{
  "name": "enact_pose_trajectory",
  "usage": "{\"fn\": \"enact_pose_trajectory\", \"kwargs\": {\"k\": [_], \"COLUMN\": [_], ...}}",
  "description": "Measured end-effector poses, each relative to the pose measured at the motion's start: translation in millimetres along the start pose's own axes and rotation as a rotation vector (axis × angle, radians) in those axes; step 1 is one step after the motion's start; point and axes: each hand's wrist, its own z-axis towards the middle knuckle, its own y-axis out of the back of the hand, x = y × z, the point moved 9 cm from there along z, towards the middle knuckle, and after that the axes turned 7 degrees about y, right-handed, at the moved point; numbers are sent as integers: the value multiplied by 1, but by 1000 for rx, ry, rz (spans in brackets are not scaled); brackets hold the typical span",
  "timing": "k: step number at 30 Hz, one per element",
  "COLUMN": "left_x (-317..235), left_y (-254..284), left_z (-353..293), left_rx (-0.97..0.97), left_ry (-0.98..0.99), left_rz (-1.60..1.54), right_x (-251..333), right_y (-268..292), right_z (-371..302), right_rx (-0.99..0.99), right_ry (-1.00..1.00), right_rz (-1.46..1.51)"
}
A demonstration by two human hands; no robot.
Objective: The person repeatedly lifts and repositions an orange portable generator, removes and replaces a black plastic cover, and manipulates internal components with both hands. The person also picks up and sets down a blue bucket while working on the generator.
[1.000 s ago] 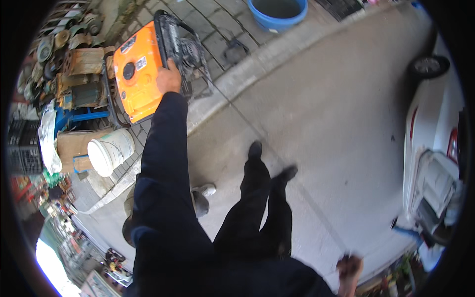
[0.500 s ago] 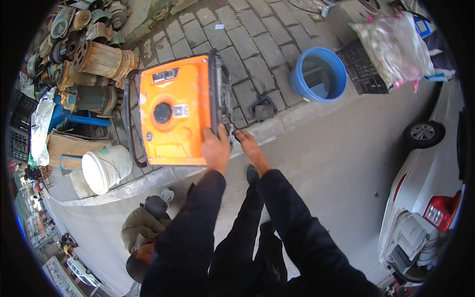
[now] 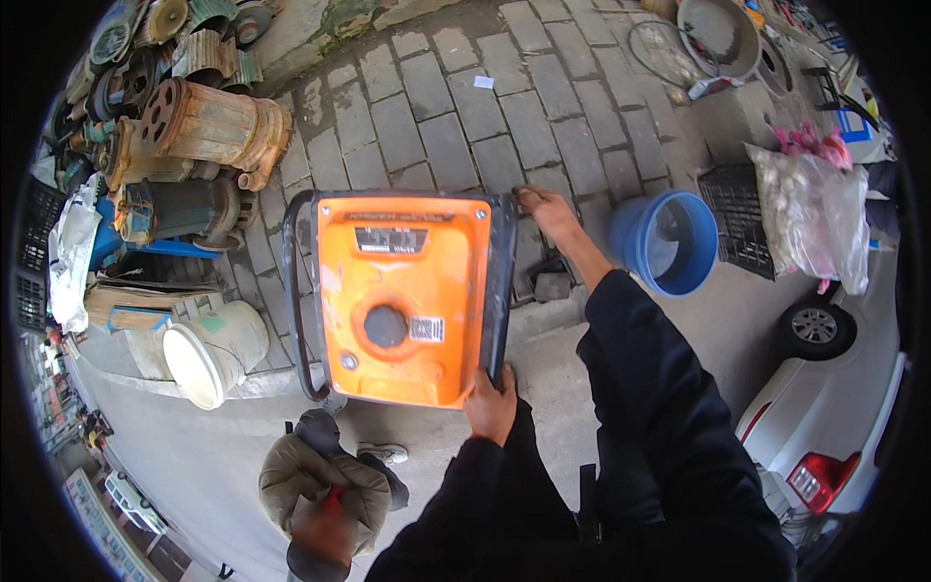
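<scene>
A portable generator (image 3: 393, 301) with an orange fuel tank, a black round cap (image 3: 386, 326) and a black tube frame (image 3: 497, 291) is in front of me. My left hand (image 3: 492, 404) grips the frame at the near right corner, its thumb over the tank's edge. At the far right corner, my right hand (image 3: 549, 217) has its fingers bent against the same frame; part of the fingers is hidden by it. The generator's right side, below the frame, is mostly out of sight.
Rusty motor housings (image 3: 208, 126) are piled at the far left, above a white bucket (image 3: 228, 349). A blue bucket (image 3: 700, 242) of water stands right of the generator. Another person (image 3: 325, 475) is close by at the near left. A white car (image 3: 815, 407) is at the right.
My right hand has gone from a small black pull handle on the generator's side to the frame's far right corner. My left hand stays at the near corner. My view has shifted; the other person shows more.
</scene>
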Motion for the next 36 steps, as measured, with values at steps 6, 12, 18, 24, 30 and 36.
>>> {"fn": "enact_pose_trajectory", "kwargs": {"k": [6,12,18,24,30,36], "left_x": [21,56,83,76,52,30], "left_y": [2,2,1,5,6,10], "left_z": [-10,-30,-51,-53,-42,-29], "left_rx": [-54,-86,-110,-138,-155,-157], "left_ry": [118,131,272,265,116,149], "left_rz": [68,144,212,259,345,325], "right_x": [-15,-29,-8,17,19,10], "right_y": [-59,-98,-97,-90,-93,-90], "right_z": [68,85,68,62,68,82], "right_rx": [515,673,608,663,718,719], "right_ry": [10,102,204,313,292,257], "right_rz": [-211,-328,-148,-76,-32,-27]}}
